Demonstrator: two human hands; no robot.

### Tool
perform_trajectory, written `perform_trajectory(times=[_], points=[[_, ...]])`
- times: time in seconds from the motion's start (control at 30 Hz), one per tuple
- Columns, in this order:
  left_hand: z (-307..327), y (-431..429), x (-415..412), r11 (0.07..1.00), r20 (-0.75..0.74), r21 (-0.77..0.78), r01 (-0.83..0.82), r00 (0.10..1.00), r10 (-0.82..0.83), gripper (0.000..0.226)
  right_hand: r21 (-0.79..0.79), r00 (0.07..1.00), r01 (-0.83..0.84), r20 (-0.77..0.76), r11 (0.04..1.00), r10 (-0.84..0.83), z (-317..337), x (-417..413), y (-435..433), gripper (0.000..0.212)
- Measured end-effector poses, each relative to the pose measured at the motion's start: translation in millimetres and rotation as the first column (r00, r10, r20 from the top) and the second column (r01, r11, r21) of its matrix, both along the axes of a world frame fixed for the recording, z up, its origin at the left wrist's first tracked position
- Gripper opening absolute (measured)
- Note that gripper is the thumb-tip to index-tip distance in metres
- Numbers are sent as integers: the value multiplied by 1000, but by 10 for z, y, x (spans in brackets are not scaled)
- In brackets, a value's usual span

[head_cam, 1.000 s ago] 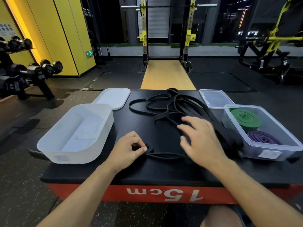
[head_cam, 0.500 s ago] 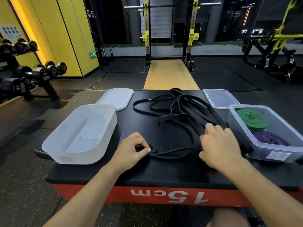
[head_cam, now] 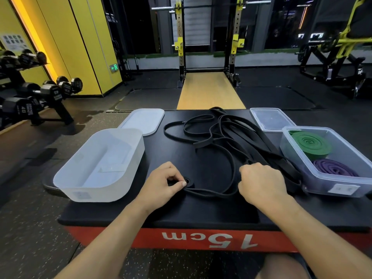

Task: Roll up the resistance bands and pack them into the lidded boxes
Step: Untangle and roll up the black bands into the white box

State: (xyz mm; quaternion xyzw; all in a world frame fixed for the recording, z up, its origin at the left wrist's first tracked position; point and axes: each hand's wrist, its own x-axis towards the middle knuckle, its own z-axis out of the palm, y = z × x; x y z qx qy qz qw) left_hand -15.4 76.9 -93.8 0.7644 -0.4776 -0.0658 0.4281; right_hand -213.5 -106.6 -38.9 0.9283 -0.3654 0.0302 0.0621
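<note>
Several black resistance bands (head_cam: 225, 137) lie tangled across the black platform top (head_cam: 181, 214). My left hand (head_cam: 161, 184) pinches the small rolled start of one black band (head_cam: 189, 182) near the front. My right hand (head_cam: 261, 184) is curled over the same band's strands a little to the right, gripping them. A white open box (head_cam: 128, 178) stands at the left with its lid (head_cam: 145, 120) behind it. A clear box (head_cam: 298, 170) at the right holds a rolled green band (head_cam: 310, 143) and a rolled purple band (head_cam: 334, 168).
A clear lid (head_cam: 269, 119) lies behind the clear box. The platform's red front reads "15cm". Dumbbells on a rack (head_cam: 30, 97) stand at the far left, a squat rack (head_cam: 209, 47) stands ahead, and a yellow machine (head_cam: 338, 53) is at the far right.
My right hand moved from above the tangle down and to the right, then curled its fingers onto the band's strands. My left hand kept pinching the rolled end in place.
</note>
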Motion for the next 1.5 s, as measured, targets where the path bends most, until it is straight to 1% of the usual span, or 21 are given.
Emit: perform_trajectory(times=[0.17, 0.27, 0.3, 0.37, 0.47, 0.5, 0.53, 0.57, 0.6, 0.63, 0.67, 0.77, 0.87, 1.0, 1.1, 1.17, 1.23, 1.37, 1.43, 1.47, 1.5], points=[[4, 2, -10, 1000, -2, -4, -3, 1000, 3, 20, 58, 999, 22, 44, 998, -25, 61, 12, -20, 14], [3, -5, -3, 1000, 1, -5, -3, 1000, 3, 21, 137, 973, 55, 215, 989, -84, 141, 33, -55, 5], [1, -6, 3, 1000, 1, -7, -3, 1000, 3, 23, 165, 950, 48, 298, 985, -96, 157, 59, -66, 8], [-10, -7, 8, 1000, 2, -14, -2, 1000, 2, 25, 208, 883, -23, 464, 978, -78, 157, 147, -54, 27], [-18, -13, 10, 1000, 5, -21, 1, 1000, -1, 24, 270, 766, -237, 642, 933, 9, 94, 323, 43, 65], [-21, -13, 9, 1000, 7, -22, 0, 1000, 0, 23, 286, 760, -318, 646, 904, 63, 40, 393, 69, 75], [-19, -12, 11, 1000, 10, -20, -1, 1000, 1, 23, 296, 787, -372, 603, 880, 130, -45, 465, 71, 80], [-18, -9, 14, 1000, 11, -16, 0, 1000, 0, 22, 285, 835, -393, 508, 874, 210, -150, 530, 55, 79], [-17, -4, 9, 1000, 10, -14, 2, 1000, -2, 22, 261, 892, -372, 364, 891, 267, -259, 566, 29, 73], [-12, -2, 1, 1000, 10, -15, 4, 1000, -3, 22, 219, 937, -318, 221, 922, 271, -350, 577, -13, 65], [-6, -3, -6, 1000, 10, -15, 4, 1000, -4, 23, 163, 966, -243, 136, 956, 222, -397, 577, -63, 56], [0, -3, -8, 1000, 11, -15, 4, 1000, -4, 24, 62, 995, -25, 101, 998, 19, -364, 507, -190, 38], [9, 4, -14, 1000, 19, -9, 5, 1000, -4, 24, 72, 999, 6, 43, 997, -9, -295, 394, -304, 37], [7, 2, -22, 1000, 17, -7, -2, 1000, 2, 22, 160, 1000, -15, 14, 987, 13, -220, 321, -360, 43], [9, -2, -19, 1000, 26, -4, -6, 1000, 7, 23, 307, 997, -64, 65, 950, 46, -88, 299, -300, 59], [14, -1, -23, 1000, 24, -9, -5, 1000, 6, 24, 337, 992, -103, 103, 936, 72, 41, 297, -255, 66], [19, -2, -19, 1000, 28, -13, -5, 1000, 6, 24, 278, 991, -108, 102, 954, 82, 138, 304, -210, 72], [18, 2, -20, 1000, 29, -3, -6, 1000, 6, 25, 57, 997, -7, 77, 998, 3, 266, 311, -86, 81], [17, 6, -23, 1000, 21, -4, -3, 1000, 3, 26, -59, 992, -32, 121, 998, 39, 308, 292, 15, 71], [19, 6, -23, 1000, 19, -6, -3, 1000, 3, 26, -68, 979, -88, 180, 994, 99, 323, 287, 82, 62], [20, 2, -19, 1000, 17, -6, -7, 1000, 7, 26, -29, 954, -166, 250, 986, 168, 327, 291, 169, 51]])
